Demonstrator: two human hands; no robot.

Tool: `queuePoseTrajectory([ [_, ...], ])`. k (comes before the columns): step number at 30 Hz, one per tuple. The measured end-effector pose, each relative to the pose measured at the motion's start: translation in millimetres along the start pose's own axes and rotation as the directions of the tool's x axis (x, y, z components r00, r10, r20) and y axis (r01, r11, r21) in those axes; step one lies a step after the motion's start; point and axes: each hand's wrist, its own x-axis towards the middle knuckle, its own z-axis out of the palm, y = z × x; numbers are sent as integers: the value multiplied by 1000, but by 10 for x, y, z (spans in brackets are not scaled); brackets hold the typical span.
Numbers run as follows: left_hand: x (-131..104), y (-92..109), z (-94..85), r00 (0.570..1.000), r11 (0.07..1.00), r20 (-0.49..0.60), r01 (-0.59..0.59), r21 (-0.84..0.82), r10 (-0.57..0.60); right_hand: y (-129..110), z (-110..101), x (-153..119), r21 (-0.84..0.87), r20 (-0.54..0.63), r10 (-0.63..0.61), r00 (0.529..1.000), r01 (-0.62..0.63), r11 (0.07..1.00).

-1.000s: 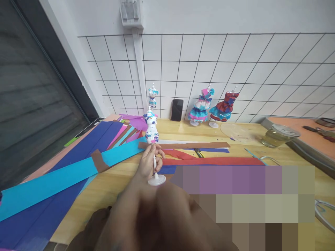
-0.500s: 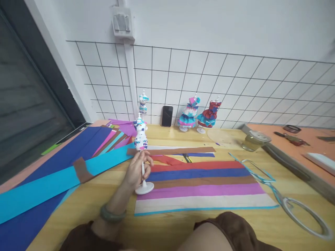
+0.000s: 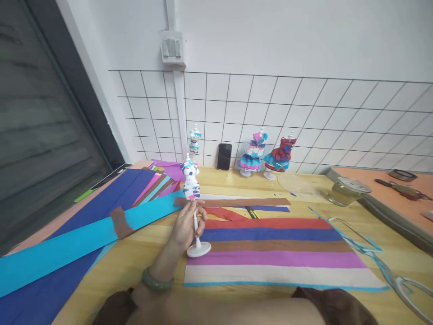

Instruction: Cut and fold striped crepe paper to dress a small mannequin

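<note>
A miniature white dress form [image 3: 191, 183], spotted with blue, pink and turquoise scraps, stands upright in my left hand [image 3: 185, 223]. My left fingers close around its thin stem above the round base [image 3: 199, 249], at the left end of the striped fabric strips [image 3: 280, 258]. My right forearm [image 3: 237, 311] crosses the bottom edge toward my left forearm. The fingers of my right hand are not distinguishable. A brown strip [image 3: 237, 202] lies behind the dress form. To the left stretches a turquoise strip [image 3: 77, 234] with a brown band [image 3: 121, 223] across it.
Scissors [image 3: 379, 257] lie right of the strips. A lidded cup [image 3: 348, 190] stands farther back. Along the wall are a phone [image 3: 224, 156], a second dress form [image 3: 194, 141] and two dressed forms [image 3: 253, 153], [image 3: 280, 154]. A cutter [image 3: 251, 212] lies among the strips.
The whole view has shifted, so things appear farther right and slightly lower. My right forearm now reaches farther left across the bottom. My left hand keeps its hold on the dress form.
</note>
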Motion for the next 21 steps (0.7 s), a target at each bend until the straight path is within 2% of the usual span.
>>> queuePoseTrajectory([
  [2, -8, -2, 19, 1000, 1000, -19, 16, 1, -16, 91, -16, -39, -80, -166, 51, 985, -65, 995],
  [4, -27, -18, 49, 999, 999, -12, 32, -20, -32, 217, -91, -121, -160, -333, 89, 939, -149, 976],
  [6, -51, -42, 83, 997, 998, 45, 65, -14, -64, 356, -204, -214, -293, -507, 88, 858, -267, 918],
  [8, -75, -68, 115, 990, 994, 87, 104, 33, -107, 472, -310, -287, -404, -597, 37, 801, -340, 849],
  [9, -84, -81, 128, 988, 991, 94, 120, 63, -126, 511, -349, -310, -443, -611, 8, 791, -351, 825],
  [12, -103, -115, 157, 982, 979, 96, 152, 136, -166, 550, -402, -331, -501, -592, -30, 805, -339, 796],
  [16, -113, -141, 172, 979, 968, 104, 150, 201, -174, 529, -404, -319, -542, -568, 2, 823, -376, 752],
  [21, -113, -135, 183, 976, 962, 104, 163, 218, -189, 528, -417, -321, -537, -573, 9, 820, -384, 751],
])
